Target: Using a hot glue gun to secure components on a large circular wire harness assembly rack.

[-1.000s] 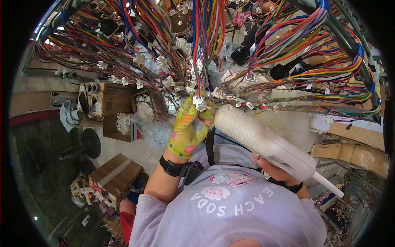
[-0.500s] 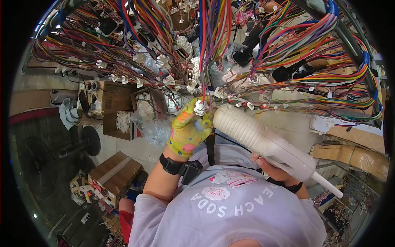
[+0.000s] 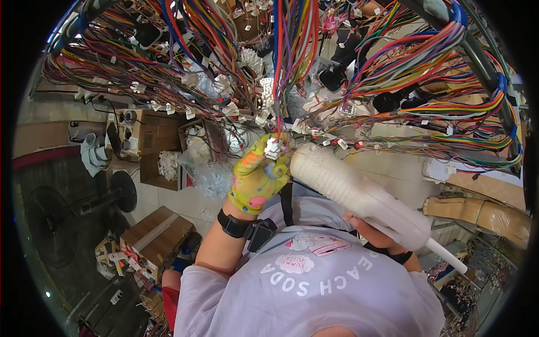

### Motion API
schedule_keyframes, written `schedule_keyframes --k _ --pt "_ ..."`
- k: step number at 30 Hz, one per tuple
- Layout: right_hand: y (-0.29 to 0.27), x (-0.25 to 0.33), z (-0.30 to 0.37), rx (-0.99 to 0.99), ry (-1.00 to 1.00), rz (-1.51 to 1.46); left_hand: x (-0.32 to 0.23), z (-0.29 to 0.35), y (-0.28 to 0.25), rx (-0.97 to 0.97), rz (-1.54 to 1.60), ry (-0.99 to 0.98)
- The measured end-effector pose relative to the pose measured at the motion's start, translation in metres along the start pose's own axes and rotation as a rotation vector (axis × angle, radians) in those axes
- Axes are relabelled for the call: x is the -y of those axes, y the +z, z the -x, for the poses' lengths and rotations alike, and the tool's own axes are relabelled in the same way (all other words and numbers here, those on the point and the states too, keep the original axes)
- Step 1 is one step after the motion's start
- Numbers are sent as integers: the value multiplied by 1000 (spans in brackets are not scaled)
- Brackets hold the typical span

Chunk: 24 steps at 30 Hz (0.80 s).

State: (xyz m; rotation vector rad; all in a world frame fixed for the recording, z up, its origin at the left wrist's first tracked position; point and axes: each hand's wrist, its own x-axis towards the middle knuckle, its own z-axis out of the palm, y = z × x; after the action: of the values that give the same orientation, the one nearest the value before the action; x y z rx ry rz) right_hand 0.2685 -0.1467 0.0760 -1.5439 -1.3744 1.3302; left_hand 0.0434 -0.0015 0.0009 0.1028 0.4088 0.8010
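My left hand [image 3: 259, 177], in a yellow-green glove with coloured dots, is closed around a white plug connector [image 3: 273, 147]. Red, blue and purple wires [image 3: 277, 106] run from that connector up to the hanging bundle. A large white plastic tool [image 3: 359, 196] lies slantwise across the right of my body. Its ribbed end is close beside the gloved fingers, and a thin spout-like end points to the lower right. My bare right hand [image 3: 351, 219] is under the tool, gripping it; most of its fingers are hidden. What kind of tool it is, I cannot make out.
Thick bundles of coloured wires [image 3: 410, 50] hang from a metal frame [image 3: 483, 62] across the top. Cartons [image 3: 160, 238], a plastic bag of small parts [image 3: 208, 174] and a black fan [image 3: 56, 219] are on the left. More cardboard [image 3: 477, 216] lies at the right.
The white tool has shifted very slightly, its ribbed end a touch to the left. My left hand stays on the connector in about the same place.
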Motion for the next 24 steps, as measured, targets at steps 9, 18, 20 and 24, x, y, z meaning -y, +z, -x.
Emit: schedule_keyframes --k 9,18,20,24 --pt "0 2 0 -3 -70 39 0 0 -2 20 38 -10" --pt "2 10 4 -42 -13 259 0 -4 -17 89 220 -76" --pt "0 4 8 -2 3 229 1 -3 -15 88 208 -47" --pt "1 14 2 -11 36 218 2 -4 -19 52 200 -34"
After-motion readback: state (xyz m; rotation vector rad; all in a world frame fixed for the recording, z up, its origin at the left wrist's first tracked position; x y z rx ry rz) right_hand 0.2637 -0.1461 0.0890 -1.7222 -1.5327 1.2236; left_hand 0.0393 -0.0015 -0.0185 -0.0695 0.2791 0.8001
